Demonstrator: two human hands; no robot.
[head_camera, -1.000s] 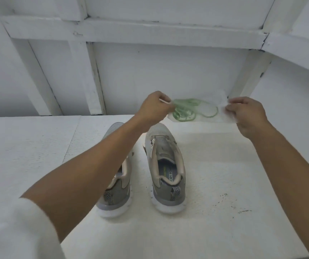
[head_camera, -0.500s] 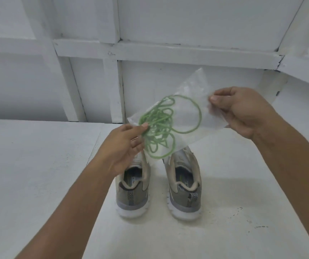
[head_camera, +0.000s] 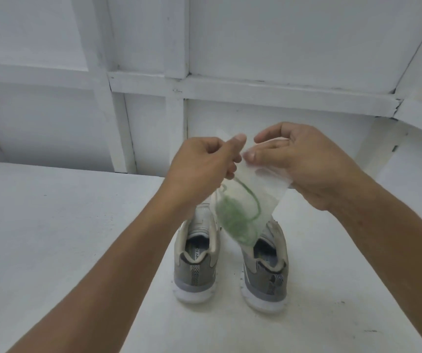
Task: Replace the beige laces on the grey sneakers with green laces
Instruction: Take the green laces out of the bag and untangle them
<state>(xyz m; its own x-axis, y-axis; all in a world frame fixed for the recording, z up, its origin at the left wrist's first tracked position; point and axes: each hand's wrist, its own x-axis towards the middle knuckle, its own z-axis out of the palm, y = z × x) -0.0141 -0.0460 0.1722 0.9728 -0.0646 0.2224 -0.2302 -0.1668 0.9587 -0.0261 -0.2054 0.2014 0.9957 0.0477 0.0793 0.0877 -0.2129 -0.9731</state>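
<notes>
Clear plastic bag [head_camera: 263,189] hangs mouth-up between your hands: left hand [head_camera: 202,164] and right hand [head_camera: 304,161] each pinch its top edge. The green laces [head_camera: 233,222] bunch at its bottom, below both hands, above the grey sneakers [head_camera: 196,276].

A thin clear plastic bag [head_camera: 266,192], creased and faintly glossy, holds matt green laces [head_camera: 233,222] of cord. At six o'clock from it, grey sneakers [head_camera: 196,273] show matt cloth uppers over smooth white soles. The tabletop [head_camera: 64,225] is matt, grainy white; at twelve o'clock, white-painted wall boards [head_camera: 255,85].
</notes>
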